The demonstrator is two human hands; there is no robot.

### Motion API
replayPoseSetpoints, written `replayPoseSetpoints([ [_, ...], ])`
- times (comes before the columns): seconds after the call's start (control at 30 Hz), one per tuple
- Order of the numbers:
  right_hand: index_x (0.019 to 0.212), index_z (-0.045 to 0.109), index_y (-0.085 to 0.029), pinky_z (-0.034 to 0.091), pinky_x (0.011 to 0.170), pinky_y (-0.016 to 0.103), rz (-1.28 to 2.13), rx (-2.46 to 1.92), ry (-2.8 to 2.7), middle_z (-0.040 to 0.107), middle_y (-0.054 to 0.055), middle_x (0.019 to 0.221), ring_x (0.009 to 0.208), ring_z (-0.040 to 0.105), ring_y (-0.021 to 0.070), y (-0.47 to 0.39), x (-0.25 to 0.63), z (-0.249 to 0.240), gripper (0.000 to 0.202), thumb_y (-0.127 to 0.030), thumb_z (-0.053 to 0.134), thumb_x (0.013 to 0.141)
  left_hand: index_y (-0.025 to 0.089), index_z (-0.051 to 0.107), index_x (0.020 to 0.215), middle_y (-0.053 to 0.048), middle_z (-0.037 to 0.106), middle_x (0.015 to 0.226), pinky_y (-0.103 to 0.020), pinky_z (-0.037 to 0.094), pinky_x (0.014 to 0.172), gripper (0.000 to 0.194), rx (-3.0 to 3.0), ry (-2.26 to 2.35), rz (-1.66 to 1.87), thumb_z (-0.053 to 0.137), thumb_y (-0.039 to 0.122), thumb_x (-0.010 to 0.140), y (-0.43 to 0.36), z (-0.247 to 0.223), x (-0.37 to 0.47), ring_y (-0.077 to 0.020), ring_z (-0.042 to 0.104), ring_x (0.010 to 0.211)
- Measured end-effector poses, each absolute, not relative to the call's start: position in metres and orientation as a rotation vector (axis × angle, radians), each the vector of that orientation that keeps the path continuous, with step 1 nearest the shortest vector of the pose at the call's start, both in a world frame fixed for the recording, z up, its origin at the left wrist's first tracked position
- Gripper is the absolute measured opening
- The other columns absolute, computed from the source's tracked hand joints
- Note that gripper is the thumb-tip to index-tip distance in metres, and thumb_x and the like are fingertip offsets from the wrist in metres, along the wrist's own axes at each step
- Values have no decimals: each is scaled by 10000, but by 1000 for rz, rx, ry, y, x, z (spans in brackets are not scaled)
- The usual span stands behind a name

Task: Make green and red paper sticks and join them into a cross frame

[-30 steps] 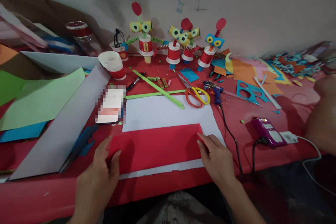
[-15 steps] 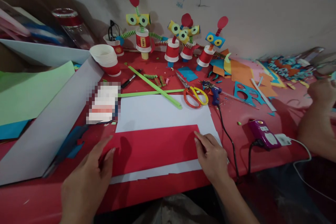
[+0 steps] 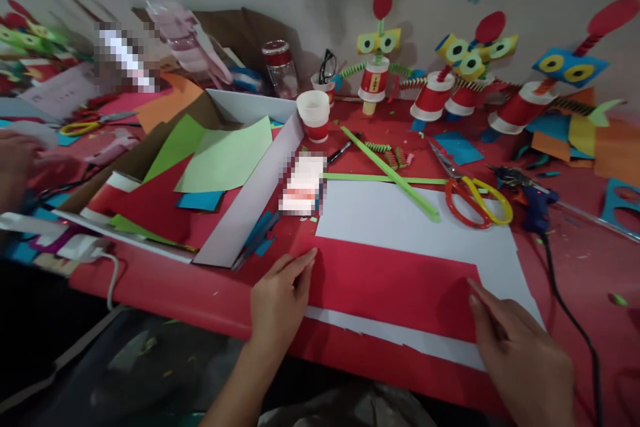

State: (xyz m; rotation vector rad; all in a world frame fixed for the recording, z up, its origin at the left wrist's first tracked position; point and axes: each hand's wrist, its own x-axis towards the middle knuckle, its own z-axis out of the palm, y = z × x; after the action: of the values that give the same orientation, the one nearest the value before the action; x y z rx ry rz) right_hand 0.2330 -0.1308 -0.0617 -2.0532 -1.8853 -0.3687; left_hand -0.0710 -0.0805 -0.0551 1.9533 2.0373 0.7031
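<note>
Framing a flat, rectangular sheet of red paper at its two short ends, the left hand and right hand each keep thumb and forefinger close together; whether they pinch the edges or merely touch them, I cannot tell. The paper lies between them, on top of a larger white sheet.

Skewing seems the likeliest trouble: an uneven pull from one hand could turn or crease the paper. Its left edge blends into the table's red, so a misalignment might go unnoticed. A black cable runs just right of the right hand; a sideways swing could snag it and tug the dark blue glue gun beyond. Scissors with red and yellow handles, ahead of the right hand, might be knocked by a forward reach.

The red-covered table spreads around both hands. Left of the left hand, a shallow open cardboard box holds coloured paper; ahead of both, red-and-white paper-cup figures stand along a plain grey wall.
</note>
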Motion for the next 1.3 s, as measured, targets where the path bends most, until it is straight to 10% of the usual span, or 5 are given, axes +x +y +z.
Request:
replayPoseSetpoints([
  [0.77,1149,668,-168,320,420,270,-453,-2049,-1950,673,39,749,553,570,161,-132,230,-63,346,-335,427,965,293,684,1148,-31,700,934,-238,382,500,304,2134,2187,452,507,218,913,-84,-57,-67,-151,620,661],
  [1.0,1199,644,-153,500,889,450,-484,-1789,-2295,585,184,1210,1073,557,294,-129,227,-54,410,-45,418,875,77,661,1149,-185,639,1100,-410,493,822,341,2811,1932,246,429,134,906,-79,-54,-70,-296,586,974],
  [1.17,1381,487,-282,572,811,348,-261,-1534,-2713,585,120,1301,1135,582,255,-121,231,-42,709,69,420,769,109,626,1207,-145,665,1150,-325,542,786,484,3004,1498,72,362,-32,826,-77,-45,-66,-251,627,1015],
  [1.3,1444,390,-324,560,861,419,-149,-1590,-2762,524,158,1372,1209,547,328,-124,216,-36,672,-120,584,834,44,559,1294,-252,606,1227,-421,519,884,430,2819,1699,45,400,156,910,-90,-41,-41,-321,629,1071],
])
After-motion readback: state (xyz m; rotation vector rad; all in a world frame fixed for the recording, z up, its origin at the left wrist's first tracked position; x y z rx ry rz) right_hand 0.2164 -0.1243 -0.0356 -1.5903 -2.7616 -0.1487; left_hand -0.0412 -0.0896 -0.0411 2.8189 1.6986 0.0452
